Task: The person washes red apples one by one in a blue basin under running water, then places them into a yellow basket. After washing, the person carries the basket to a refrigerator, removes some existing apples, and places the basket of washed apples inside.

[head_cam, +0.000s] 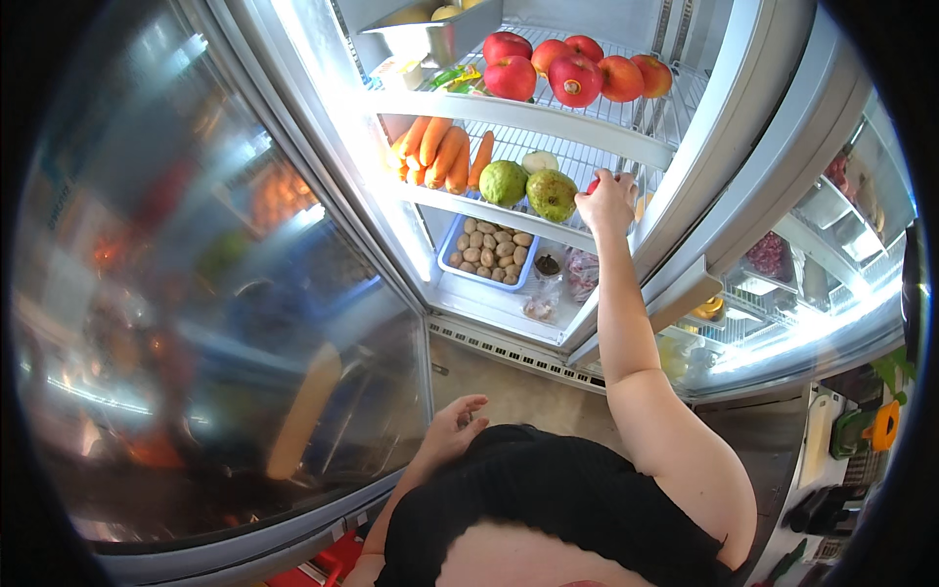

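Observation:
My right hand (610,199) reaches onto the middle shelf (506,219) of an open glass-door refrigerator, its fingers around a small red item (593,186) that is mostly hidden. Just left of that hand lies a green, brown-blotched fruit (552,196), with a greener bumpy fruit (503,183) beside it. Behind them sits a pale round item (540,161). Several carrots (446,155) are heaped at the shelf's left end. My left hand (455,429) hangs low in front of my body, fingers loosely curled and apart, holding nothing.
Red apples (575,79) and a metal pan (439,33) occupy the upper shelf. Below, a blue tray (488,281) holds several potato-like items (488,257) near plastic bags (543,302). The open glass door (242,308) stands left; another glass-fronted section (792,264) is right.

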A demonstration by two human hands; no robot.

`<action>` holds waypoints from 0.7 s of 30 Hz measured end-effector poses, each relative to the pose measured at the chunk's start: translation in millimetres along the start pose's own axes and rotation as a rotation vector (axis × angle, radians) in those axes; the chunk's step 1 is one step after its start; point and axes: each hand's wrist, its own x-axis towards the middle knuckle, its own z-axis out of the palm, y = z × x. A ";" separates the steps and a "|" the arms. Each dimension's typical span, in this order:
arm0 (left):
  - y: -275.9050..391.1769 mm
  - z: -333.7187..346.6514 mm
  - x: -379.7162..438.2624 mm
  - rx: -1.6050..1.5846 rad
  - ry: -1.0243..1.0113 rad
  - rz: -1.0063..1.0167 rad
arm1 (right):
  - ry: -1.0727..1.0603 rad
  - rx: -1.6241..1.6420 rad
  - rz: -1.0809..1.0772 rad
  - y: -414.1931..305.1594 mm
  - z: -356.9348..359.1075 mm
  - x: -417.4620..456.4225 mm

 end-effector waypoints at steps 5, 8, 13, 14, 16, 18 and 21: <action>-5.5 -8.1 -6.2 -0.040 0.042 0.047 | -0.117 0.005 0.103 19.9 34.0 13.7; -6.7 -10.3 -5.5 -0.069 0.063 0.058 | -0.163 0.017 0.136 16.6 30.6 8.1; -3.0 -13.2 -1.5 -0.042 0.039 0.026 | -0.218 -0.041 0.153 17.7 23.0 9.4; -1.9 -12.6 -1.1 -0.044 0.029 0.035 | -0.257 -0.070 0.185 19.2 24.2 13.9; -1.0 -12.2 -0.1 -0.029 0.003 0.021 | -0.238 -0.173 0.147 22.4 21.6 14.3; -1.7 -11.7 4.9 0.003 -0.029 -0.010 | -0.125 -0.269 0.060 29.4 14.5 8.9; -8.4 -23.2 -6.6 -0.031 0.018 -0.008 | -0.486 0.426 -0.244 -34.6 -85.4 -35.5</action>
